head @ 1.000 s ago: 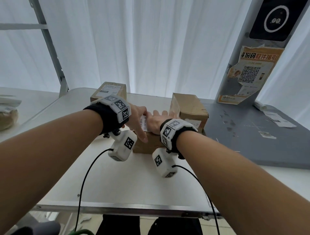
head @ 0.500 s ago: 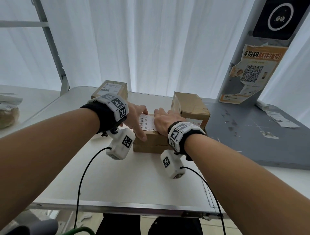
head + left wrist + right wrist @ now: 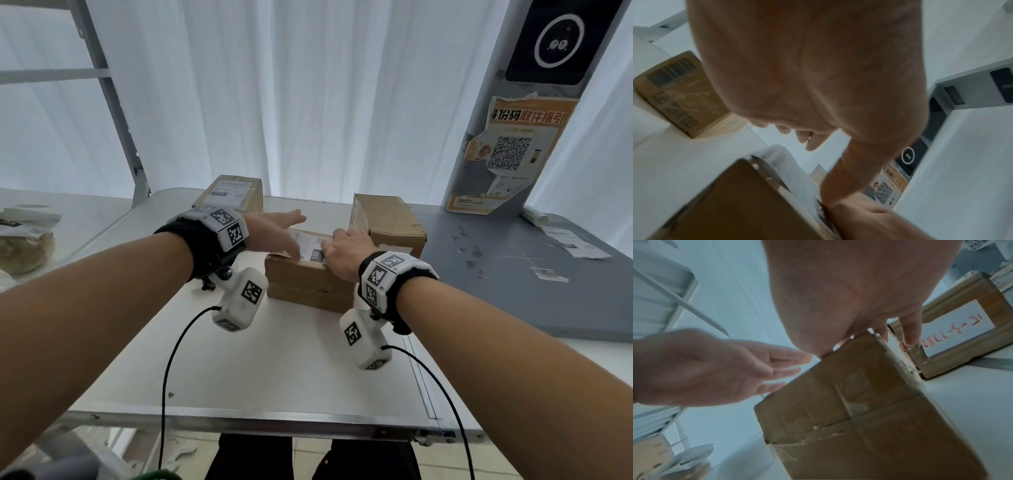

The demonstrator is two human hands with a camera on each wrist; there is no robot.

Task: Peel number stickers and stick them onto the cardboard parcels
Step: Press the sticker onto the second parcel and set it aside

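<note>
A flat cardboard parcel (image 3: 308, 284) lies in the middle of the white table (image 3: 274, 370). Its top carries a white shipping label and a black "150" number sticker (image 3: 315, 255). My right hand (image 3: 342, 248) rests flat on the right end of the parcel's top, beside the sticker, with its fingers (image 3: 910, 332) reaching past the far edge. My left hand (image 3: 281, 228) hovers open just above the parcel's left end, fingers straight and holding nothing. The same parcel (image 3: 859, 418) fills the right wrist view. In the left wrist view it (image 3: 746, 203) sits below my fingers (image 3: 799, 134).
A second parcel (image 3: 233, 195), with a label and a dark sticker, stands at the back left. A third parcel (image 3: 387, 219) stands close behind on the right, with red writing on its side label (image 3: 962, 327). A grey table (image 3: 513, 274) with paper scraps adjoins on the right.
My left hand has lifted off the label and moved up and left. My right hand has slid to the parcel's right end, uncovering the "150" sticker.
</note>
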